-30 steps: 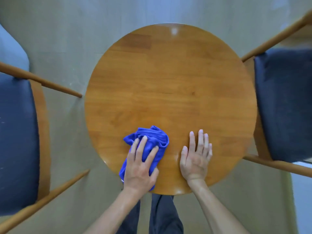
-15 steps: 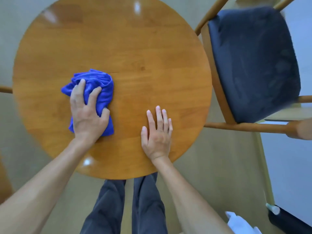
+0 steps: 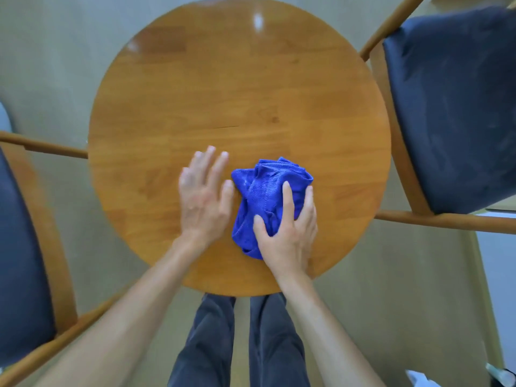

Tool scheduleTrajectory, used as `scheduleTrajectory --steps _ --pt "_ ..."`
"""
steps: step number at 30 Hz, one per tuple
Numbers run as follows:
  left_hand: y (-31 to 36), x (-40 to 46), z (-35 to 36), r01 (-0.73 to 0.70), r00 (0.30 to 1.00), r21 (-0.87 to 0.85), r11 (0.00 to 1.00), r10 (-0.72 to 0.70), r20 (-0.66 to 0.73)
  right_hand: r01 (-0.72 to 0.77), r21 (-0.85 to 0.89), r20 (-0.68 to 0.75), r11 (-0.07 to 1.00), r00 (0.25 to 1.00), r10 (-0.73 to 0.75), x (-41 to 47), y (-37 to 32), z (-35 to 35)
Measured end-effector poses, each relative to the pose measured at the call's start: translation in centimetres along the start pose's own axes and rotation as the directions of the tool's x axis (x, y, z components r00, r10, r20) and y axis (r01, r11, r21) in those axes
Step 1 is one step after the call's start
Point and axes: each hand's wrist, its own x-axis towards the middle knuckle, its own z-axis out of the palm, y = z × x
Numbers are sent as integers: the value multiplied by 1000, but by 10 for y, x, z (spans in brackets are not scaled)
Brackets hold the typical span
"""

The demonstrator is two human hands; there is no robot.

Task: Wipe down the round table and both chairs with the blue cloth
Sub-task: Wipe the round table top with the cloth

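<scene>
The round wooden table [image 3: 237, 79] fills the middle of the view. A crumpled blue cloth [image 3: 268, 185] lies on its near half. My right hand [image 3: 287, 236] presses down on the cloth's near right part, fingers spread over it. My left hand [image 3: 203, 196] lies flat and open on the bare wood just left of the cloth, blurred, its thumb close to the cloth's edge. A wooden chair with a dark blue seat [image 3: 460, 107] stands to the right of the table. A second one [image 3: 19, 247] stands at the left, cut off by the frame.
My legs in dark trousers [image 3: 237, 344] stand at the table's near edge. The floor around is pale grey-green. The chairs' wooden arms [image 3: 446, 219] reach toward the table on both sides. A white object [image 3: 418, 381] lies on the floor at the bottom right.
The cloth has passed from my left hand to my right hand and moved to the table's near right. My left hand now rests bare beside it. The view has swung back left.
</scene>
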Motion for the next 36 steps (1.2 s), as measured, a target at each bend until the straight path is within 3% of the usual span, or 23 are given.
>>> scheduleTrajectory --steps 2,4,5,7,10,14,18,22,26,30,33,36 --pt "-45 13 -21 81 997 181 980 -76 -31 -131 -37 -58 991 990 129 15 -24 18" --pt "-74 21 -29 131 991 253 959 -130 -22 -225 -96 -100 970 971 215 28 -51 37" --pt "-81 22 -27 127 992 276 953 -129 -10 -180 -157 -87 971 982 168 28 -63 45" --pt "-85 23 -20 104 994 330 938 -108 -5 68 -273 -3 960 997 -71 14 -80 58" --pt "-90 20 -15 80 997 376 923 -77 -24 451 -317 101 834 891 -443 -2 -72 62" --pt "-97 20 -17 46 999 416 908 -36 -32 544 -324 123 774 836 -536 30 -23 35" --pt "-94 21 -14 65 998 419 906 -58 -29 466 -367 109 805 881 -460 57 17 8" --pt "-93 20 -15 72 997 412 909 -56 -50 210 -374 8 903 975 -223 77 41 -14" --pt "-91 20 -17 79 996 413 907 -60 -59 82 -401 -26 912 995 -101 80 37 -13" --pt "-90 21 -14 65 997 432 899 -38 -72 -70 -276 -156 959 987 27 71 0 6" --pt "-93 22 -14 58 996 439 896 -23 -85 195 -228 -13 954 979 -203 37 -49 38" --pt "-100 21 -12 28 994 447 894 22 -106 446 -133 142 885 893 -428 -2 -75 62"
